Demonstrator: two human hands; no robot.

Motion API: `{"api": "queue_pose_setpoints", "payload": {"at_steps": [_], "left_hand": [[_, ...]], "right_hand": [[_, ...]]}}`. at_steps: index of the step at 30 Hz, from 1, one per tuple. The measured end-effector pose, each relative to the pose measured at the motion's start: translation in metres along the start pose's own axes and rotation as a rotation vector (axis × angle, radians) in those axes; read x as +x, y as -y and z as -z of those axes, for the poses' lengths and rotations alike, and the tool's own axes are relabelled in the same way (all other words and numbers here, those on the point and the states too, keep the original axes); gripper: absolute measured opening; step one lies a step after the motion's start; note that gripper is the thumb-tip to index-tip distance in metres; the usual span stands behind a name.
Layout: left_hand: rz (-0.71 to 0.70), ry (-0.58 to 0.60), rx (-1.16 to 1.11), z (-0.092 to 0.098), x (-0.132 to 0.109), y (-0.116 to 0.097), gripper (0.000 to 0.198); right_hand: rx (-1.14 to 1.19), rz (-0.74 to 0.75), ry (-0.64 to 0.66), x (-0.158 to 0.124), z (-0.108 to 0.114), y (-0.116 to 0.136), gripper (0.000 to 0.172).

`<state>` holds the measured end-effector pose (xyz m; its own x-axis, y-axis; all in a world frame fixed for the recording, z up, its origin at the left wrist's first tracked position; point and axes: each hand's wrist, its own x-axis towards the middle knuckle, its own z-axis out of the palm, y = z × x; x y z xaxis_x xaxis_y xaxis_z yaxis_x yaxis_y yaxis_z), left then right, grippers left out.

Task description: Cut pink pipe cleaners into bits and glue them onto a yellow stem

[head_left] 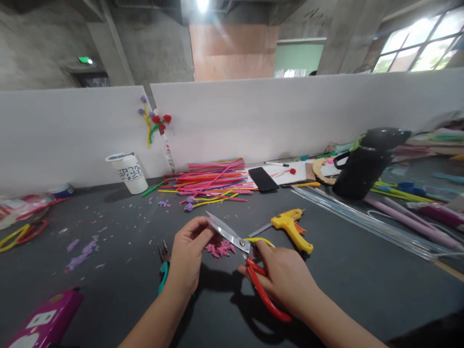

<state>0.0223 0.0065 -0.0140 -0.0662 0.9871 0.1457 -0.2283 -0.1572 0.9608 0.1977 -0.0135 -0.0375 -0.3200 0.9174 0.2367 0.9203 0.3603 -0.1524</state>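
My right hand (284,275) grips the red-and-yellow handles of a pair of scissors (232,235), whose blades point up and left. My left hand (188,253) is pinched closed at the blade tips, holding something small that I cannot make out. Under the blades, a small heap of pink pipe-cleaner cuttings (220,249) lies on the dark grey table (119,290). Teal-handled pliers (164,268) lie just left of my left wrist.
A yellow glue gun (291,227) lies right of the scissors. Behind are a pile of coloured pipe cleaners (212,183), a black phone (263,179), a white cup (127,172), a black kettle (364,162), clear tubes (362,222), purple scraps (82,251) and a magenta box (47,321).
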Motion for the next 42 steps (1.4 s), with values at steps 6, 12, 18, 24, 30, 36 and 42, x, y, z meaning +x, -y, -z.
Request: {"api": "queue_pose_setpoints", "payload": {"at_steps": [6,12,18,24,30,36,42], "left_hand": [[0.014,0.001,-0.016,-0.0013,0.0004,-0.0010,0.004],[0.025,0.004,-0.029,-0.0007,0.0008,-0.0012,0.005],[0.032,0.007,-0.048,0.0008,0.0011,-0.0005,0.005],[0.018,0.013,-0.030,0.0019,0.0014,-0.0017,0.003],[0.000,0.012,0.004,0.0023,0.0030,-0.0029,0.004],[0.030,-0.023,0.026,0.0030,0.0050,-0.0021,0.006],[0.219,0.208,0.084,-0.0059,-0.0015,0.0003,0.012]], "right_hand": [[-0.005,0.018,0.000,0.0009,0.0004,0.0000,0.037],[-0.026,0.022,-0.002,0.0009,0.0022,0.0003,0.039],[-0.055,0.031,-0.017,0.0020,0.0011,-0.0008,0.040],[-0.055,0.032,-0.033,0.0012,0.0025,-0.0017,0.041],[-0.049,0.033,-0.066,0.0014,0.0054,-0.0027,0.045],[0.007,-0.024,-0.044,0.0010,0.0084,-0.0034,0.044],[0.543,-0.208,-0.076,0.0064,0.0077,-0.0026,0.027]]}}
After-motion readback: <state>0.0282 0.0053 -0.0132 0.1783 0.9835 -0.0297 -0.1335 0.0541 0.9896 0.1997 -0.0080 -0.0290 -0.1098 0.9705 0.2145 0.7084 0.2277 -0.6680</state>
